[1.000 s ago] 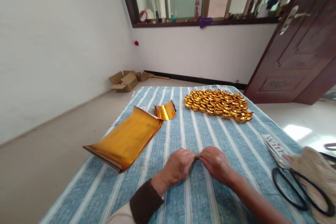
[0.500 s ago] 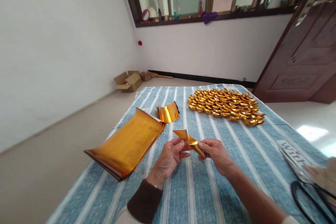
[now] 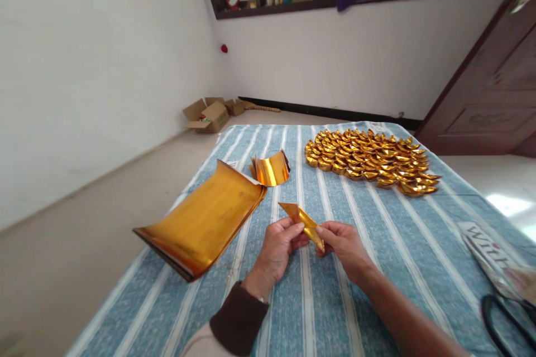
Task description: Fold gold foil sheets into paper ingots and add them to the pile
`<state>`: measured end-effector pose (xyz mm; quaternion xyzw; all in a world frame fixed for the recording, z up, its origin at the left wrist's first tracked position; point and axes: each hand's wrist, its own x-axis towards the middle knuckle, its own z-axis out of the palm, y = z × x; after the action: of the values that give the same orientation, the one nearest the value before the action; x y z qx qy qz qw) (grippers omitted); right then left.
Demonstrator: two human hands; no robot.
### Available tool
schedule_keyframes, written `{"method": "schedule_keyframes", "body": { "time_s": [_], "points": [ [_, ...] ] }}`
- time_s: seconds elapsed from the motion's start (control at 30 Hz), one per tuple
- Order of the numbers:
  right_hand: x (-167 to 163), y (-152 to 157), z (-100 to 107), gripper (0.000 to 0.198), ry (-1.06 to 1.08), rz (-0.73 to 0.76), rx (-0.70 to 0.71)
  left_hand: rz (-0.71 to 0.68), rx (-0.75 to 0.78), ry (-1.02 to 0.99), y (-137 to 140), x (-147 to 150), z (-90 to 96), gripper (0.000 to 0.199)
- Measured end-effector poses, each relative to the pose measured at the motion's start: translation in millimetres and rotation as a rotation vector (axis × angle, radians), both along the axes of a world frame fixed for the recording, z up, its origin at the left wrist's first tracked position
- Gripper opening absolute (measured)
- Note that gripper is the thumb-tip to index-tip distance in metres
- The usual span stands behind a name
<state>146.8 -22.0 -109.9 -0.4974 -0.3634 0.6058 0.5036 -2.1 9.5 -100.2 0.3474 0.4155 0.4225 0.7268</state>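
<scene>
Between my two hands is a folded piece of gold foil paper (image 3: 307, 221), raised over the striped cloth, with one pointed end toward the upper left. My left hand (image 3: 278, 245) pinches its left side between thumb and fingers. Gripping the lower right part is my right hand (image 3: 342, 245), thumb on top. A stack of large gold foil sheets (image 3: 205, 217) lies to the left, its edges curling up. Just beyond it sits a smaller curved bundle of gold foil paper (image 3: 272, 170). Many folded gold paper ingots (image 3: 368, 157) stand in tight rows at the far right.
Blue and white striped cloth (image 3: 288, 312) covers the table. Black-handled scissors (image 3: 498, 318) lie at the right edge, beside a printed "With" label (image 3: 488, 242). An open cardboard box (image 3: 211, 114) sits on the floor beyond, and a brown door (image 3: 481, 95) stands at the right.
The view has tipped downward slightly. Both hands still hold the foil piece; my left thumb has shifted right along it, and its middle looks flatter and narrower than before.
</scene>
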Motion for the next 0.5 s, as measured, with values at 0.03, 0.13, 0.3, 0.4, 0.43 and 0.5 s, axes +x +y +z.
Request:
{"method": "schedule_keyframes", "body": {
  "time_s": [0.03,0.13,0.3,0.4,0.43,0.5],
  "points": [
    [0,-1,0,0.042,-0.019,0.007,0.009,0.004,-0.003,0.010,0,0,-0.4,0.027],
    [0,-2,-3,0.041,-0.065,0.024,0.031,0.000,-0.011,0.027,0,-2,-2.5,0.027],
    [10,-2,-16,0.037,-0.182,-0.047,0.198,-0.033,-0.021,0.035,1,-5,-5.5,0.027],
    [17,-2,-18,0.024,-0.330,0.011,0.433,-0.040,-0.018,0.059,0,-5,-4.8,0.027],
    [19,-2,-18,0.022,-0.384,0.046,0.512,-0.039,-0.016,0.067,0,-5,-4.3,0.026],
    [21,-3,-16,0.022,-0.479,0.117,0.633,-0.041,-0.014,0.072,0,-4,-3.5,0.026]
  ]
}}
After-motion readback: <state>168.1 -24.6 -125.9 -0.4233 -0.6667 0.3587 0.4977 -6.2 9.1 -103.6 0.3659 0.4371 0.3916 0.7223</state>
